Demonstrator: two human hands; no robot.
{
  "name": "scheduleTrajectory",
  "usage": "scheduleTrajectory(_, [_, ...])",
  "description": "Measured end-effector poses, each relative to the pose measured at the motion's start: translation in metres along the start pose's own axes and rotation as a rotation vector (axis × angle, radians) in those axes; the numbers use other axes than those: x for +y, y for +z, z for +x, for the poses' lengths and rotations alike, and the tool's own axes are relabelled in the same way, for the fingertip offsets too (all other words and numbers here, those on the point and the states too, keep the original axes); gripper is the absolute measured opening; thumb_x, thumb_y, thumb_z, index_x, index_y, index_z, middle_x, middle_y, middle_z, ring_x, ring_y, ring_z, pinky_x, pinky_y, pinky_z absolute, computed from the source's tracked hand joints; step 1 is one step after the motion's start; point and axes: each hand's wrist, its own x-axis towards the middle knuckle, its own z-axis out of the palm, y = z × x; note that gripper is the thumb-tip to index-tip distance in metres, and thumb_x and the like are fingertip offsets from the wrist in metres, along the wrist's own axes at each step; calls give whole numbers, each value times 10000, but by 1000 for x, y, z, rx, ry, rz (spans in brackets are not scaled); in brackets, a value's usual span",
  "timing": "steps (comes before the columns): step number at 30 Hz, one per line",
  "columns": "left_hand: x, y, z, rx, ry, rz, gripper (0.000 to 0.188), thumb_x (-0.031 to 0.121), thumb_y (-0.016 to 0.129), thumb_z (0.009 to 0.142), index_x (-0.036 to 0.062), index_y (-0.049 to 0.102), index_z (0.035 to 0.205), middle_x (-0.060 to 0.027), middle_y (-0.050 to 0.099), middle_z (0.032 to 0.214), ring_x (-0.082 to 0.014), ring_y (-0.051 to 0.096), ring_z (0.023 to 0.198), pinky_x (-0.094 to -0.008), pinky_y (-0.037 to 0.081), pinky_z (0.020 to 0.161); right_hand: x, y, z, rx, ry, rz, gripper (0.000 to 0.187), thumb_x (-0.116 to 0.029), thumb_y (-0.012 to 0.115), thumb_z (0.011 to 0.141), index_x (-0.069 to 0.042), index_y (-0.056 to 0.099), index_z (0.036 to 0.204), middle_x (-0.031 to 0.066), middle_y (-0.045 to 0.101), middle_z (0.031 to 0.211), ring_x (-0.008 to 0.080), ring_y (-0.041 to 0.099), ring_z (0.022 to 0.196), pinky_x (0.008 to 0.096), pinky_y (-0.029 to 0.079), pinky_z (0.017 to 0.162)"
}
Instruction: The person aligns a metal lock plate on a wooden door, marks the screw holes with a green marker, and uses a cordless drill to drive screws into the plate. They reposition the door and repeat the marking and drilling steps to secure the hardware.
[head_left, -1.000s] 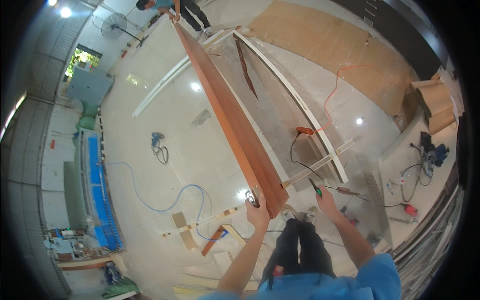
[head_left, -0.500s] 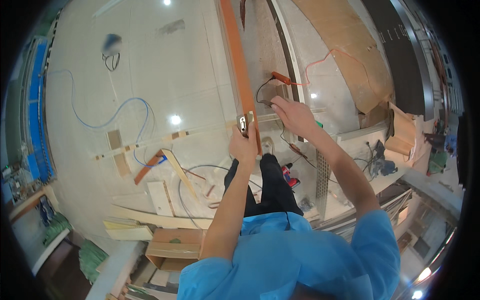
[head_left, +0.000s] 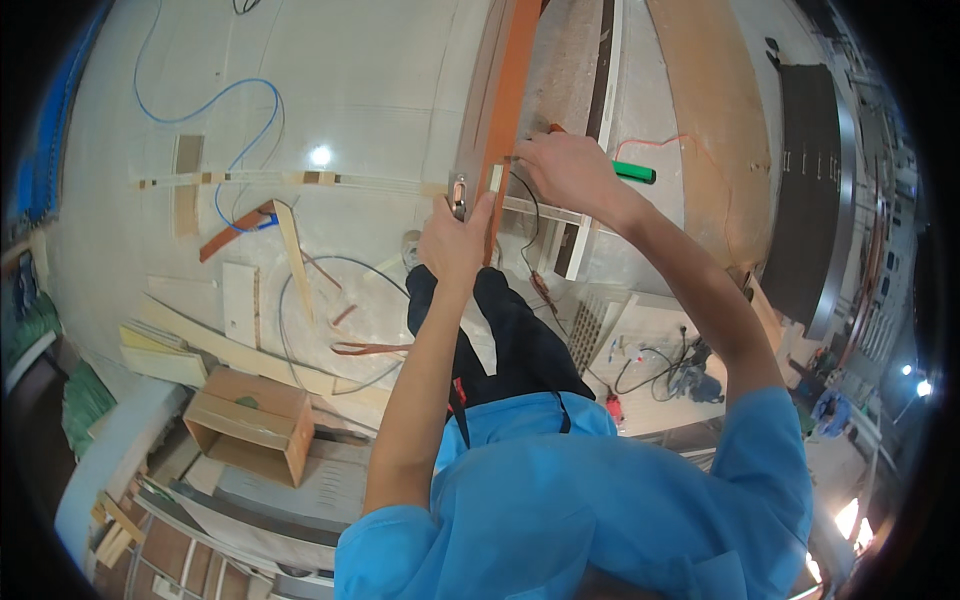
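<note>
Since the earlier frame, the right hand (head_left: pixel 575 178) has moved in from beside the reddish-brown board (head_left: pixel 507 85) to its edge, just beyond and to the right of the left hand (head_left: pixel 455 238), while the whole view has swung with the wearer's head. Both hands are occupied. Left-hand fingers wrap the board's near end, apparently to steady it; the rest of the board runs away ahead of them. At that hand's front lies a small metal piece (head_left: pixel 460 197) with a rounded end; whether it is held or fixed to the board I cannot tell. Just ahead of the left thumb, a pale strip (head_left: pixel 496 177) sits on the board's edge, probably left uncovered so that it stays reachable.

The right fist is closed around a green-handled tool (head_left: pixel 635 173), its handle jutting out behind the hand, which seems to leave the fingertips nearest the board for fine control. What the tool's working end touches is hidden.

Right of the left hand, a dark cord (head_left: pixel 534 215) hangs clear of the grip. Beyond the right hand stretches a white-edged rail (head_left: pixel 572 252). Well to the left of both hands, a blue hose (head_left: pixel 277 100) curls over the floor.
</note>
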Motion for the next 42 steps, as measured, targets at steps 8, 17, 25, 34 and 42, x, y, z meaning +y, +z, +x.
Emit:
scheduleTrajectory(8, [1, -1, 1, 39, 36, -26, 650, 681, 680, 819, 37, 608, 865, -181, 667, 683, -395, 676, 671, -498, 503, 624, 2, -15, 21, -202, -50, -119, 228, -177, 554, 923, -76, 681, 1084, 168, 701, 787, 380, 695, 776, 502, 553, 701])
scheduleTrajectory(17, [3, -3, 3, -31, -30, -46, 674, 704, 654, 822, 33, 603, 851, -166, 679, 711, -390, 685, 733, -479, 510, 686, -18, -19, 29, -232, -58, -237, 214, -224, 548, 971, -61, 684, 1000, 163, 689, 777, 367, 689, 766, 497, 550, 699])
scheduleTrajectory(25, [1, -4, 4, -62, -23, -71, 673, 680, 658, 823, 14, 630, 914, -186, 704, 769, -377, 705, 779, -474, 522, 698, -19, -6, 26, -246, -26, -293, 198, -208, 573, 949, -33, 664, 936, 157, 688, 780, 364, 689, 787, 487, 545, 697])
scheduleTrajectory(34, [0, -3, 5, -55, -17, -84, 647, 663, 680, 819, 23, 614, 888, -199, 698, 747, -386, 708, 755, -486, 524, 686, -23, 0, 20, -164, -97, -398, 133, -124, 598, 880, -44, 620, 984, 136, 680, 757, 346, 678, 753, 464, 534, 648])
scheduleTrajectory(42, [-2, -4, 5, -69, -27, -118, 697, 710, 646, 810, 23, 623, 931, -172, 694, 730, -375, 707, 733, -461, 531, 684, -24, 6, 18, -114, -150, -392, 146, -155, 648, 877, -43, 612, 964, 136, 690, 796, 328, 685, 745, 446, 535, 624])
